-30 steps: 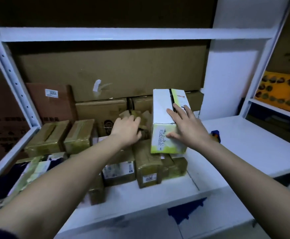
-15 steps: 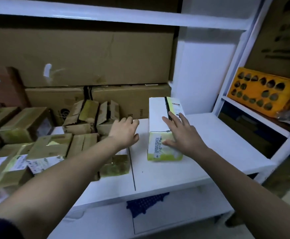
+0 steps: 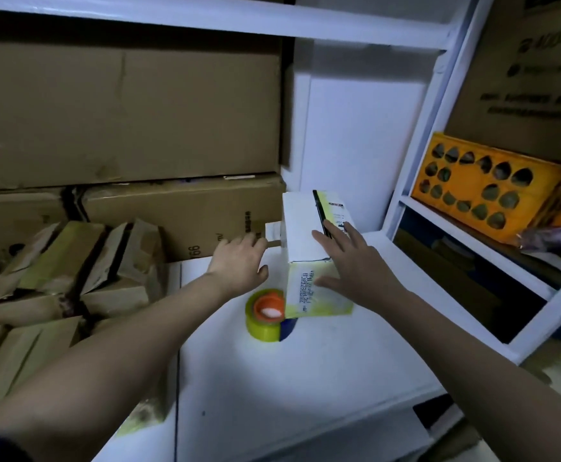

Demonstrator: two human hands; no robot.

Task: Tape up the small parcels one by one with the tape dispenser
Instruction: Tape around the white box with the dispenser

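Observation:
A white and yellow parcel [image 3: 305, 228] with a printed label and a black seam along its top stands on the white shelf [image 3: 305, 378]. My right hand [image 3: 355, 261] lies flat on its top and right side, fingers spread. My left hand [image 3: 239, 265] hovers just left of the parcel, fingers apart, holding nothing. A tape dispenser with a yellowish roll and orange hub [image 3: 265, 315] sits on the shelf against the parcel's lower left corner, below my left hand.
Several small brown taped parcels [image 3: 72, 268] pile up at the left. Big cardboard cartons [image 3: 122, 111] fill the back. A white upright post [image 3: 422, 145] borders the right, with an orange perforated crate [image 3: 489, 191] on the neighbouring shelf.
The view has swung right and down, and the parcel now sits on the bare shelf with the tape dispenser showing beside it. My left hand has moved closer to the parcel's left side.

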